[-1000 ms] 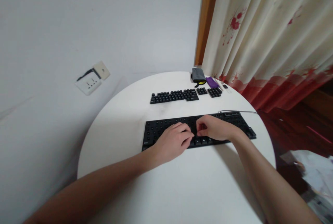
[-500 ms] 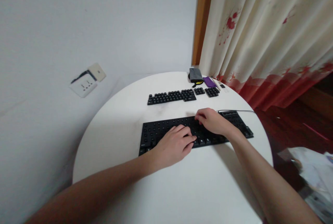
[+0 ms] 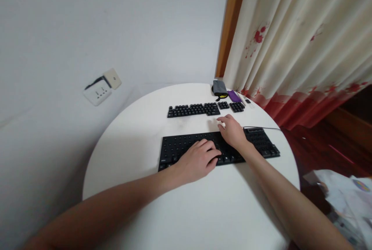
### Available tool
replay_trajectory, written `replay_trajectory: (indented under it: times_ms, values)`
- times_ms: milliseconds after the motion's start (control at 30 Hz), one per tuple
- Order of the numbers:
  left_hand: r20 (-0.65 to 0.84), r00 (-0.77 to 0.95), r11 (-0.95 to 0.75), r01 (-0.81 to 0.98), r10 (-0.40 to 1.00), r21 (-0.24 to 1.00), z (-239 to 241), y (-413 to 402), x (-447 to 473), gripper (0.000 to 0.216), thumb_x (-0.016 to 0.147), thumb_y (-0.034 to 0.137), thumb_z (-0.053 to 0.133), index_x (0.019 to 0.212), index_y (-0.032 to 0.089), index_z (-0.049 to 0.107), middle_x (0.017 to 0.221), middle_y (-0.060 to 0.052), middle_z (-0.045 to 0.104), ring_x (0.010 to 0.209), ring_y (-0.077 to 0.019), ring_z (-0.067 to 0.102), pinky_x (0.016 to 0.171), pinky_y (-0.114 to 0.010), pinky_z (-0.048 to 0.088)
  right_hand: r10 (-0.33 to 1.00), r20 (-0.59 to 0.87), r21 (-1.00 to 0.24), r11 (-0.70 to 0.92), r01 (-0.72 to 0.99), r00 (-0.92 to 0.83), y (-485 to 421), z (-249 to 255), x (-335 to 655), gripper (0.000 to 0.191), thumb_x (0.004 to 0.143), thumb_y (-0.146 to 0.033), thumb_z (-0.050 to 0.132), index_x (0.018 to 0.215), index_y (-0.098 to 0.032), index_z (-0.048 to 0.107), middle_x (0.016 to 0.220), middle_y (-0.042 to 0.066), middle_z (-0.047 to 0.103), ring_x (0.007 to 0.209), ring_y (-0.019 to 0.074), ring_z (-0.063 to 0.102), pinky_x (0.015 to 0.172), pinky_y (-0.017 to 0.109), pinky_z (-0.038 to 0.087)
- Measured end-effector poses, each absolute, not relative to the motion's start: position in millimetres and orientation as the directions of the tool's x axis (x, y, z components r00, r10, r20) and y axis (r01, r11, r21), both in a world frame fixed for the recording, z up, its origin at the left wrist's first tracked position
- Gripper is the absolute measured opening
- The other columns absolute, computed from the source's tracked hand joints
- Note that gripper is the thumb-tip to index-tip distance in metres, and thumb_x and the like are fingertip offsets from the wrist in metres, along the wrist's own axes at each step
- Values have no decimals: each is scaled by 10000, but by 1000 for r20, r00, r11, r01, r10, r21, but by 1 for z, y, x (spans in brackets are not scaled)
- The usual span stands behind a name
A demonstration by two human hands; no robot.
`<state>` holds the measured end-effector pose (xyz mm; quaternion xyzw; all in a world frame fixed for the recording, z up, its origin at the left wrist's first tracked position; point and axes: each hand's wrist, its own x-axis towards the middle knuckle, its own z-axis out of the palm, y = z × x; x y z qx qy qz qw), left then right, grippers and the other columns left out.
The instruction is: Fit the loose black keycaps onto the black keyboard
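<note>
A black keyboard (image 3: 172, 147) with most of its keycaps off lies across the white round table (image 3: 122, 145). My left hand (image 3: 198, 161) rests on its near middle part, fingers laid out over the keys. Above the keyboard's far edge is my right hand (image 3: 231, 131), its thumb and forefinger apart with nothing visible between them. Beyond it stand loose black keycaps (image 3: 194, 110), set out in keyboard rows, with a small block of keycaps (image 3: 223, 105) and a number-pad block (image 3: 237, 107) to their right. Both hands hide part of the keyboard.
At the table's back right are a grey pouch (image 3: 219, 88), a purple cloth (image 3: 234, 96) and a few small slim items. The keyboard's cable (image 3: 261, 127) runs right. A wall with a socket (image 3: 98, 93) borders the left; a curtain (image 3: 279, 48) hangs behind.
My right hand has moved from the keyboard toward the keycap rows, and its fingers have spread. My left hand stays on the keyboard. The view has shifted slightly.
</note>
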<state>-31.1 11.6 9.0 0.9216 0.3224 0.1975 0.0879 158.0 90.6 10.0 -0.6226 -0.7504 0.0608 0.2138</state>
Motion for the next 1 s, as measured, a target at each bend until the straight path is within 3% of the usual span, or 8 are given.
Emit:
replay_trajectory:
  times_ms: [200,400,600,800,1000]
  values:
    - [321,702,-771,566,636,292,9,10,-33,244,948,213,504,1145,195,647,1100,-67,583,1012,-208,530,927,-375,451,940,228,-163,295,941,-255,123,21,142,358,916,-231,528,1257,-195,632,1208,136,536,1085,262,542,913,328,440]
    - [318,703,-770,558,636,309,9,10,-35,228,943,230,524,1131,194,649,1094,-59,593,1031,-208,525,945,-370,446,940,192,-44,294,955,-280,147,14,129,316,912,-192,528,1189,-213,679,1233,152,514,1123,286,490,847,341,457]
    - [322,696,-766,566,642,304,8,8,-35,208,946,237,524,1101,196,656,1085,-52,598,1038,-206,518,941,-357,441,879,277,30,396,918,-388,154,9,135,186,897,-221,585,948,-161,753,1085,143,601,1060,286,491,888,361,434]
    - [321,705,-774,554,633,307,7,9,-35,225,955,240,506,1105,199,668,1085,-55,607,1044,-210,517,956,-367,434,805,260,-93,570,816,-533,146,6,146,106,867,-148,614,843,-152,717,918,91,675,952,234,557,848,314,428]
    - [309,716,-779,555,626,290,8,10,-34,240,972,245,479,1103,194,674,1100,-60,612,1054,-204,521,957,-370,435,820,338,-316,562,765,-462,128,7,156,63,845,-149,644,885,-156,692,854,64,681,818,198,588,774,305,443]
